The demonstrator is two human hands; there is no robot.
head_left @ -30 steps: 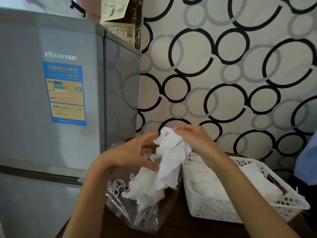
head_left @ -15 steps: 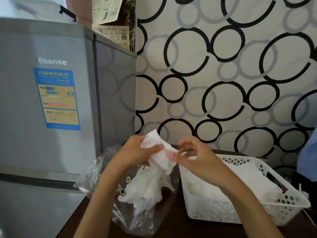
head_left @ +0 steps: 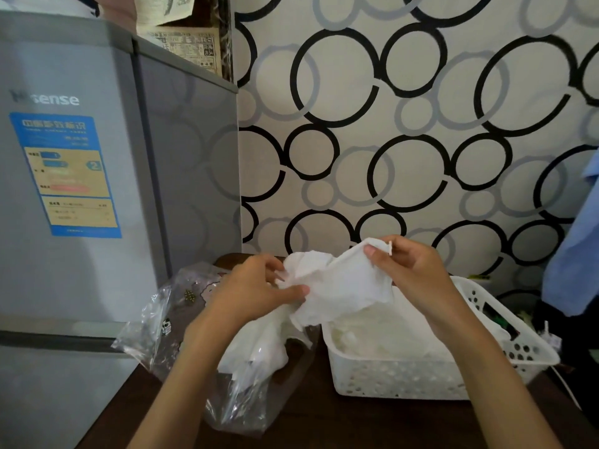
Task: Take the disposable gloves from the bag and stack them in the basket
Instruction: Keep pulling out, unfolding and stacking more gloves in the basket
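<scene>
Glove (head_left: 343, 286): thin film, weightless, limp, clingy. Left hand (head_left: 256, 290) and right hand (head_left: 411, 270) each grip pinched on an edge; take it by the cuff hem.

Both hands (head_left: 330, 283) stretch a glove (head_left: 340, 286) above the basket (head_left: 405, 377).

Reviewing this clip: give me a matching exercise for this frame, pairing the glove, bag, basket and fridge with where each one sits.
Things:
1. glove
2. bag
3. basket
4. fridge

Places:
A. standing at far left, beside the table
B. on the table at right, white gloves inside
C. pinched between left hand and right hand
D. on the table under the left forearm

Pairs: 1-C, 2-D, 3-B, 4-A
</scene>
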